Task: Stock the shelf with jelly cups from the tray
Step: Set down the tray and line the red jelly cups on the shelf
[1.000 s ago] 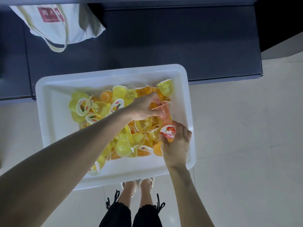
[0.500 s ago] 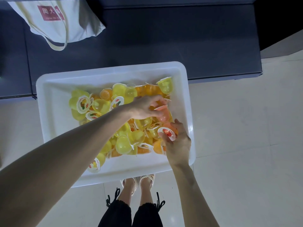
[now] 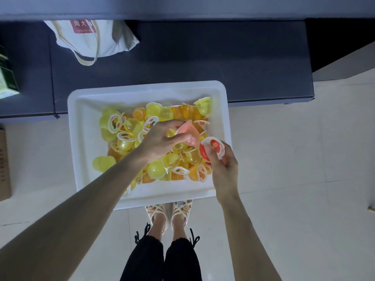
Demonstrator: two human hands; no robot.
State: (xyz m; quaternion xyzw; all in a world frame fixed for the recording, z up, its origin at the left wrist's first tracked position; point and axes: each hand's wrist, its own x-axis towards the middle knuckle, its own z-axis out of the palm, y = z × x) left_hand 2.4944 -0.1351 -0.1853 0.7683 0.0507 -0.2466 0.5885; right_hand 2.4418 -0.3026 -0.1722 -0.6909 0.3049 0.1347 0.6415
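A white tray sits on the floor against a dark low shelf, heaped with several yellow and orange jelly cups. My left hand reaches over the pile and grips a pink jelly cup just above the other cups. My right hand, at the tray's right rim, pinches a red jelly cup whose printed lid faces up. The two held cups are close together, a small gap between them.
A cream tote bag lies on the shelf's left part. A green and white box stands at the far left, and a cardboard box below it. My feet in woven sandals are just behind the tray on pale floor tiles.
Both hands have lifted their cups out of the pile. The left hand's pink cup now shows clearly, and the right hand has raised the red cup toward the tray's right rim.
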